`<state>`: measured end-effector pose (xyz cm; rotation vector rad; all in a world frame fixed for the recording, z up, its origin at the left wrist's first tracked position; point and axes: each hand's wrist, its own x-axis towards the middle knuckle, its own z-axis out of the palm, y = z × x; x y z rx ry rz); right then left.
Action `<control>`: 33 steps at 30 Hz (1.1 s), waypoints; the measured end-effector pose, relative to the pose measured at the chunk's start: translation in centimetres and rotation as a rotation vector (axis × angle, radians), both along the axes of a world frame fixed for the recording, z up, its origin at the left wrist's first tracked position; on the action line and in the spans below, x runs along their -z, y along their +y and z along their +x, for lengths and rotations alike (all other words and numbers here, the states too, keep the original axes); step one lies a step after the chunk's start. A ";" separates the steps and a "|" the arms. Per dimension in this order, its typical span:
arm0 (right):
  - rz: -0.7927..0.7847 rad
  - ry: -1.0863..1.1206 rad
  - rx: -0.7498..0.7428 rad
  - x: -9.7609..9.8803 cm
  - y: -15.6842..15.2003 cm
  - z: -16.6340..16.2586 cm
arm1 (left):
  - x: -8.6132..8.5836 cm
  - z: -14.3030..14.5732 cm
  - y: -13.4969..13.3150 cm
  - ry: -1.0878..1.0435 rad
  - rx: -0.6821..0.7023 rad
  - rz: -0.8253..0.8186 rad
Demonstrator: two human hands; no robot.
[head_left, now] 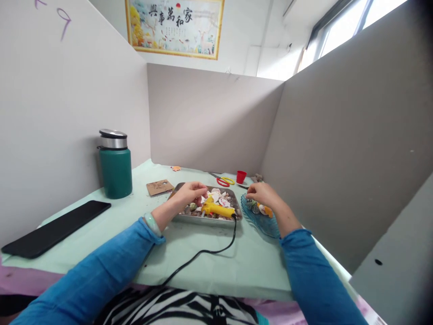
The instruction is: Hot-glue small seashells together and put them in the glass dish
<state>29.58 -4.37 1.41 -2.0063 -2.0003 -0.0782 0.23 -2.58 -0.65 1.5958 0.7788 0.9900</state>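
A metal tray (204,220) holds several shells, and a yellow glue gun (218,209) lies across them with its black cord (203,256) trailing toward me. My left hand (189,192) reaches over the tray's left side, fingers curled among the shells; whether it grips one is unclear. My right hand (262,194) rests over a blue leaf-shaped dish (262,222) that carries a few shells, fingertips pinched near its upper end.
A green flask (115,166) stands at the left, a black flat device (56,228) lies near the front left. A brown card (159,187), red-and-yellow scissors (223,181) and a red cup (241,176) sit behind the tray. Grey partition walls enclose three sides.
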 end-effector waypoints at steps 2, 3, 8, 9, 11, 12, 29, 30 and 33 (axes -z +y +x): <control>0.027 -0.021 0.066 0.7 0.5 -0.2 | 0.0 0.0 0.0 0.014 0.001 0.007; 0.040 -0.027 0.087 1.0 0.7 -0.3 | 0.0 0.0 0.0 0.019 -0.001 0.009; 0.016 -0.078 0.161 2.0 1.5 -0.4 | -0.1 0.0 -0.1 0.035 -0.015 0.002; -0.001 -0.084 0.175 2.1 1.6 -0.3 | -0.2 0.0 -0.1 0.037 -0.015 0.001; -0.024 -0.088 0.193 2.2 1.6 -0.2 | -0.3 0.0 -0.2 0.039 -0.013 -0.001; -0.028 -0.087 0.202 2.2 1.6 -0.1 | -0.3 -0.1 -0.3 0.042 -0.014 -0.003; -0.006 -0.042 0.189 2.3 1.5 -0.7 | 0.0 -0.1 0.2 0.043 -0.016 0.017; -0.005 -0.035 0.191 2.2 1.5 -0.7 | 0.0 -0.2 0.1 0.052 -0.017 0.022; -0.026 -0.020 0.193 2.4 1.7 -0.6 | -0.2 -0.2 -0.1 0.070 -0.013 0.036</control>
